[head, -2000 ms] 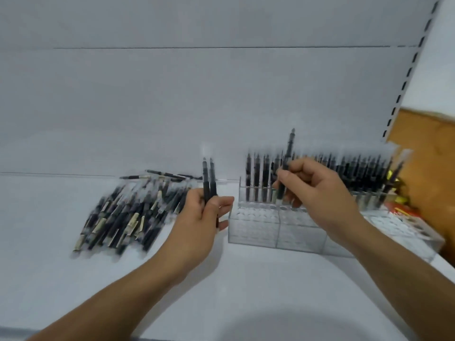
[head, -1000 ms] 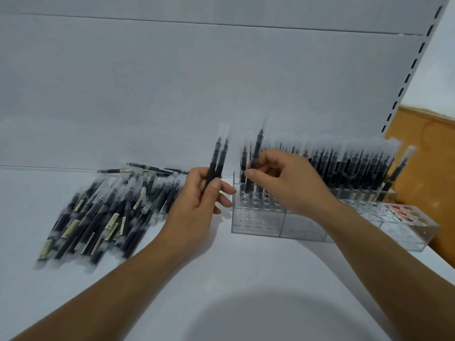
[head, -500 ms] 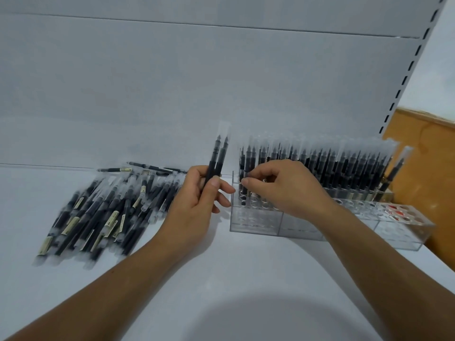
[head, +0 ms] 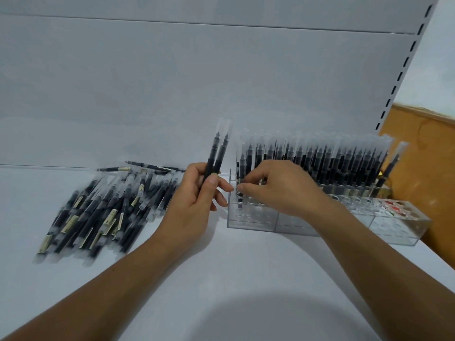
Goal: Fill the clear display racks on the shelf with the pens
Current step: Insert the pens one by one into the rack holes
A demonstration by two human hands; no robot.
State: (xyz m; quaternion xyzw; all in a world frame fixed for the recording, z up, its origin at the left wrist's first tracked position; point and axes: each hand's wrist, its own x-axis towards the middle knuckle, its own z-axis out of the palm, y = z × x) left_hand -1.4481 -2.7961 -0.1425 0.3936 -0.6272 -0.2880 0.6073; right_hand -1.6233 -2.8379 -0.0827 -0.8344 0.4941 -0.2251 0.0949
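Black pens with clear caps [head: 218, 153]: two are held near-upright, caps up, leaning slightly right, gripped low on the barrels by the left hand [head: 194, 205]. The right hand [head: 278, 190] pinches a third pen [head: 242, 168], upright and cap up, in a left-end hole of the clear acrylic display rack [head: 251, 219]. Racked pens [head: 320, 158] stand caps up in the rear rows. A loose pile of pens [head: 105, 207] lies flat on the white shelf [head: 221, 267] left of the rack, long axes running near-left to far-right.

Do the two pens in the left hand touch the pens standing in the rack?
Apart. The head view shows white wall between the two held pens and the racked pens.
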